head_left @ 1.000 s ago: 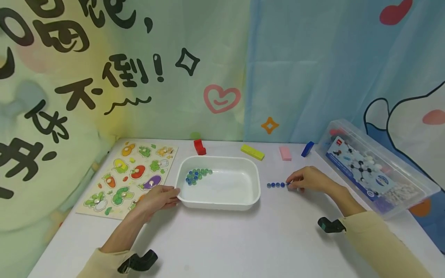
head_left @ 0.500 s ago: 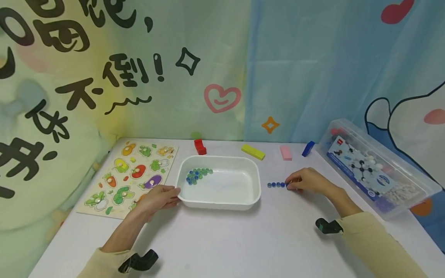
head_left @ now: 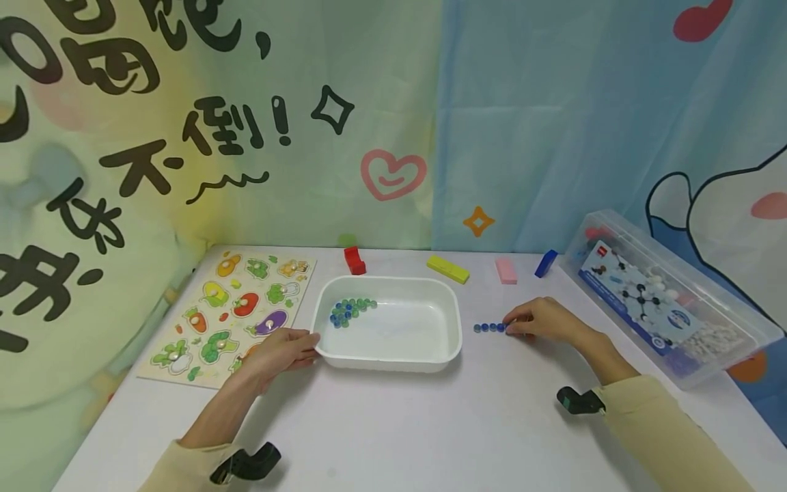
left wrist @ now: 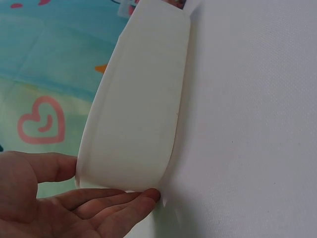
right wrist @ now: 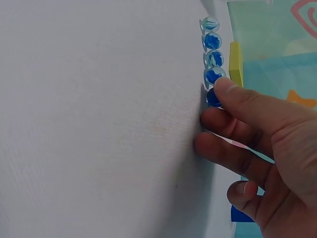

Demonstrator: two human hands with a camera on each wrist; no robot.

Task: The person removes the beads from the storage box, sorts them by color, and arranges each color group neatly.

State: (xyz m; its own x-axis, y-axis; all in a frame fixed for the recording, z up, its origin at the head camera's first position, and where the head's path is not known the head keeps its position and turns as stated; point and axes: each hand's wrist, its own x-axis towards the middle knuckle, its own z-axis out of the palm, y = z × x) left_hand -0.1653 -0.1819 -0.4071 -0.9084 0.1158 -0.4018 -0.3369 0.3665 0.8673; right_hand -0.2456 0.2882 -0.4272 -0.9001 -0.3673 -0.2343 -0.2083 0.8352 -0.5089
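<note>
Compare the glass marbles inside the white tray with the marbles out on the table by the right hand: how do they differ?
The marbles in the white rectangular plastic tray form a loose heap mixing green and blue; the marbles on the white table form a straight row and are all blue.

The heap is untouched, with the left hand only at the tray's rim; the right hand touches the row's end marble.

Both groups are small round glass marbles.

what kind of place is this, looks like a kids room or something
Probably a children's play or learning corner: a cartoon backdrop behind the table, a wooden peg puzzle, coloured blocks, and a row of blue marbles.
</note>
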